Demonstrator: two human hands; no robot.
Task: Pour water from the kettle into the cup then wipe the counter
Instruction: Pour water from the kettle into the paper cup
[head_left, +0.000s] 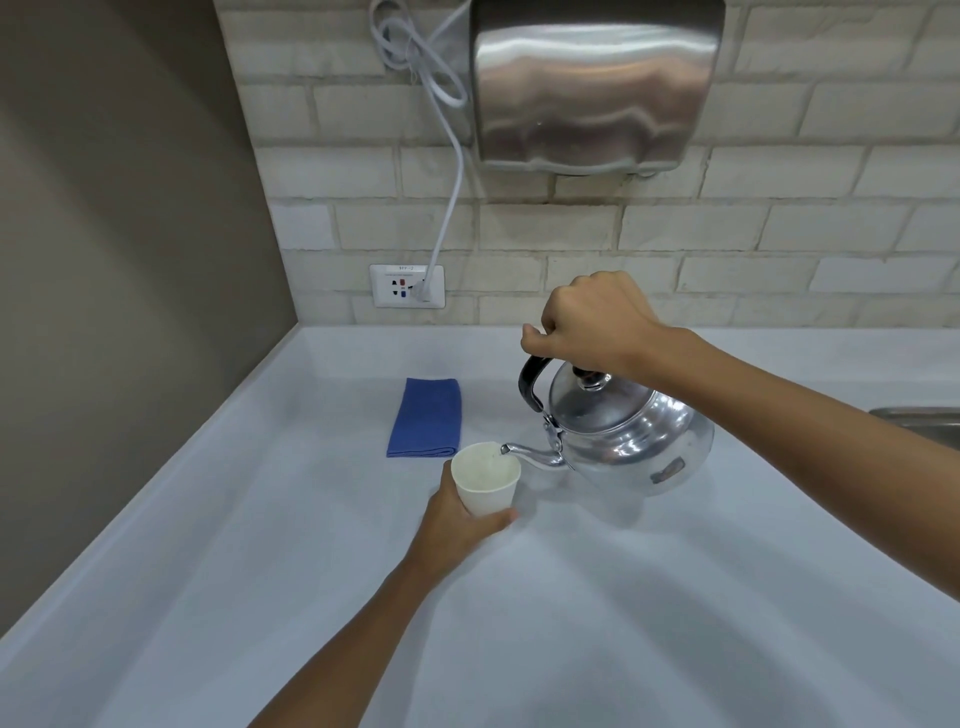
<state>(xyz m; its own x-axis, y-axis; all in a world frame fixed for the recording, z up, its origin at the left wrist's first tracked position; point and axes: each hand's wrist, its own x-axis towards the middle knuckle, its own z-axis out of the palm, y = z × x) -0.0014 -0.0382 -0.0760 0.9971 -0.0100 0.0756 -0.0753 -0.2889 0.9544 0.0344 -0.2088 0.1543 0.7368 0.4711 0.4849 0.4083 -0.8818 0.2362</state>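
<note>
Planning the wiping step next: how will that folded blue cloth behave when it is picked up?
The folded blue cloth lies flat and soft-looking on the white counter, so it will probably go floppy and unfold when lifted. It looks thin, likely light. Pushed, it may bunch rather than slide.

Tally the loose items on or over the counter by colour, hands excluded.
Silver: 1, the kettle, tipped by the right hand
White: 1, the cup, held by the left hand
Blue: 1, the folded cloth, lying on the counter
Total: 3
</note>
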